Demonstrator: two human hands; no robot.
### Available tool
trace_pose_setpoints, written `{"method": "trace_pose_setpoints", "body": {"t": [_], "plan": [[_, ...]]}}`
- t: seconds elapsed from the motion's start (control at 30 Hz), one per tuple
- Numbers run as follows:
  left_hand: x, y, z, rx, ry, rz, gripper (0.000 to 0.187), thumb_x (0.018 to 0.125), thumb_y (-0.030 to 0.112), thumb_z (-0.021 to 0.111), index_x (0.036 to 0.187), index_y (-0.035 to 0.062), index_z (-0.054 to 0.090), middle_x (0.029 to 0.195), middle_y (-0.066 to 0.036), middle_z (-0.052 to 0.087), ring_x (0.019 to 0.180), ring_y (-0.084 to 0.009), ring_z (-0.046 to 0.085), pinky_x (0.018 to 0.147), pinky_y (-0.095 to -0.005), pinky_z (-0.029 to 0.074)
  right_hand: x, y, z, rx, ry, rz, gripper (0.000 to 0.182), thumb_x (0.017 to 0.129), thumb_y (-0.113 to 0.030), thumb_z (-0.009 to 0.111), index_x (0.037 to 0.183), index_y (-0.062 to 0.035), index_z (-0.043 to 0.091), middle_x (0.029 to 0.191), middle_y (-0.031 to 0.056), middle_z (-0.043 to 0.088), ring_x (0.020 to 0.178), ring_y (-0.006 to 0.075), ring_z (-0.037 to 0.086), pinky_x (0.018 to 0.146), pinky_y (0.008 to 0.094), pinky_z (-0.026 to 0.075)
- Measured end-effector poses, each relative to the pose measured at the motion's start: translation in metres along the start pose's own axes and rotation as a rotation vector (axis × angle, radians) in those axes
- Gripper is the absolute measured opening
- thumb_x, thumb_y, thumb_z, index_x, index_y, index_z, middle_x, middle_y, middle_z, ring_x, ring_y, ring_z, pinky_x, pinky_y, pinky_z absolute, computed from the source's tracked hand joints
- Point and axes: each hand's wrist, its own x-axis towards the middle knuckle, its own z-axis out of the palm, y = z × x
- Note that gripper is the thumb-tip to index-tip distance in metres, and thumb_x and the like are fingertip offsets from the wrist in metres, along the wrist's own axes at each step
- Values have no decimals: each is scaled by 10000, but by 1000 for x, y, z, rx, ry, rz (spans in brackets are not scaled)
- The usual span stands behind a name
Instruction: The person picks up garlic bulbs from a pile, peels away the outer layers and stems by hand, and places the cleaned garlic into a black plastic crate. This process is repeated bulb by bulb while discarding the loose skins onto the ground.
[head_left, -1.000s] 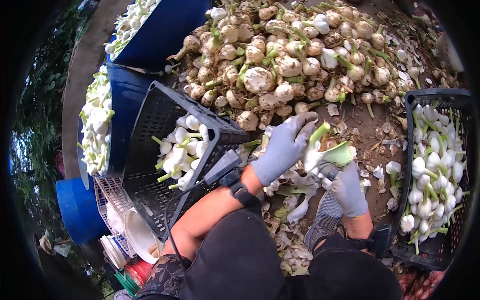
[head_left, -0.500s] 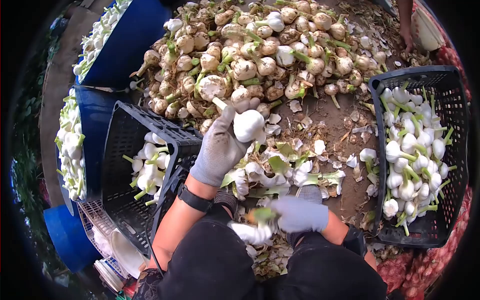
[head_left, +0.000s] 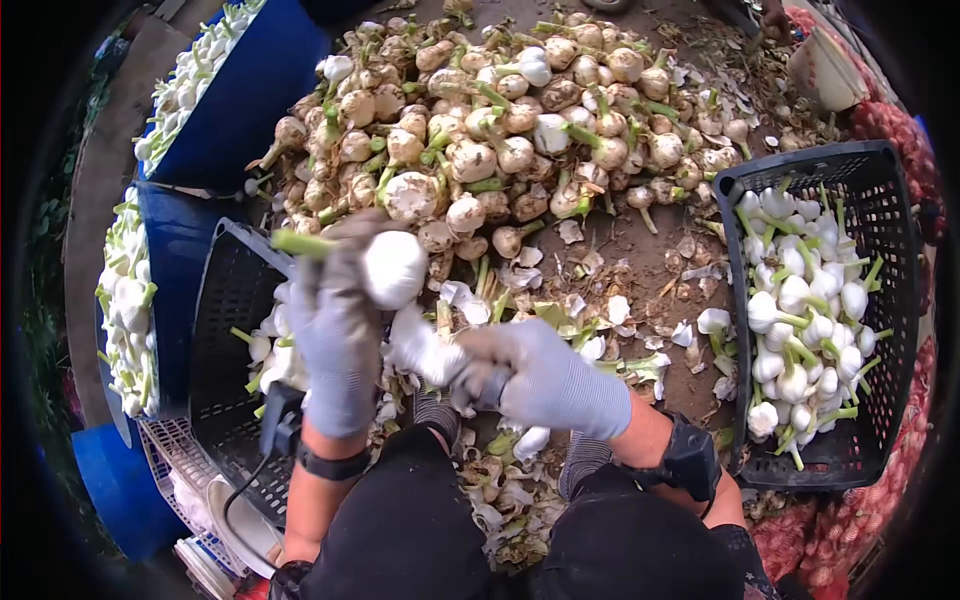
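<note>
Right hand (head_left: 556, 381) now nearer the bulb (head_left: 396, 269)

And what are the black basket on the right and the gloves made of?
The basket looks like hard, slightly shiny plastic, with moulded holes. The gloves look like soft, matt knitted cloth, with ribbed cuffs; their dirty fingers may be coated.

No readable lettering here!
I'm seeing no word, number, brand or sign I can make out, not beside my left hand (head_left: 338, 325), not beside my right hand (head_left: 560, 385), nor anywhere farther out from either one.
</note>
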Motion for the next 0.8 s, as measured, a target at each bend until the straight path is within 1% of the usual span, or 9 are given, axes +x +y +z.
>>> {"method": "trace_pose_setpoints", "body": {"t": [0.03, 0.07, 0.2, 0.3, 0.4, 0.47, 0.53, 0.67, 0.8], "plan": [[7, 11, -21, 205, 99, 240, 227, 1023, 142, 475, 1104, -36, 590, 1178, -160, 620, 1032, -227, 645, 918, -337, 536, -5, -10, -4, -151, -24, 4, 386, 806, 51, 585, 1168, -69, 648, 930, 100, 688, 832, 175, 643, 766, 317, 513], [9, 32, -39, 348, 195, 231, 220, 1019, 113, 476, 1148, -28, 586, 1247, -160, 592, 1056, -220, 633, 942, -349, 518, -7, -15, -8, -306, -50, 2, 455, 777, 57, 602, 1199, -108, 640, 962, 99, 688, 854, 213, 653, 777, 342, 520], [11, 68, -68, 698, 373, 489, 413, 939, 3, 570, 1342, -42, 488, 1367, -158, 529, 1258, -217, 506, 1063, -330, 404, 24, 53, -83, -1326, 594, 172, 627, 704, 22, 637, 1275, -229, 581, 1083, 114, 661, 916, 297, 639, 802, 422, 514], [8, 49, -18, 418, 0, 314, 377, 916, -1, 600, 1285, -47, 534, 1302, -163, 580, 1199, -220, 561, 1047, -344, 428, 45, 95, -134, -1540, 732, 50, 622, 684, 25, 631, 1250, -232, 601, 1061, 123, 662, 904, 307, 631, 801, 431, 504], [14, -6, 13, 397, -358, -83, 409, 908, 74, 643, 1292, -20, 541, 1258, -114, 606, 1136, -184, 589, 962, -302, 477, 51, 98, -152, -1226, 626, 139, 474, 771, 4, 631, 1223, -138, 614, 1027, 98, 671, 874, 253, 644, 747, 391, 525], [15, -41, 31, 575, -510, 153, 601, 842, 164, 735, 1361, 0, 482, 1276, -160, 584, 1176, -252, 568, 1022, -354, 439, 28, 74, -127, 151, 719, 37, 286, 888, -44, 609, 1173, -35, 618, 977, 51, 660, 842, 159, 638, 686, 313, 535], [9, -56, 50, 615, -597, 282, 726, 774, 162, 801, 1386, 1, 445, 1294, -170, 568, 1199, -267, 555, 1038, -355, 419, 8, 51, -89, 583, 597, 16, 203, 955, -160, 628, 1065, 7, 664, 967, 51, 690, 754, 71, 630, 641, 202, 502], [-8, -80, 57, 197, -615, -286, 700, 762, 126, 830, 1365, 20, 490, 1244, -46, 590, 1115, -90, 532, 960, -272, 459, -17, 59, -58, 525, 565, 92, 195, 976, -164, 560, 1075, -13, 633, 784, 24, 627, 605, 81, 590, 537, 220, 481], [-18, -67, 53, 388, -741, -220, 729, 763, 149, 836, 1384, 29, 475, 1199, -36, 615, 1086, -73, 537, 935, -246, 453, -13, 84, -41, 85, 633, -166, 190, 961, -150, 542, 1057, -15, 636, 718, 21, 609, 548, 65, 546, 480, 206, 437]]}}
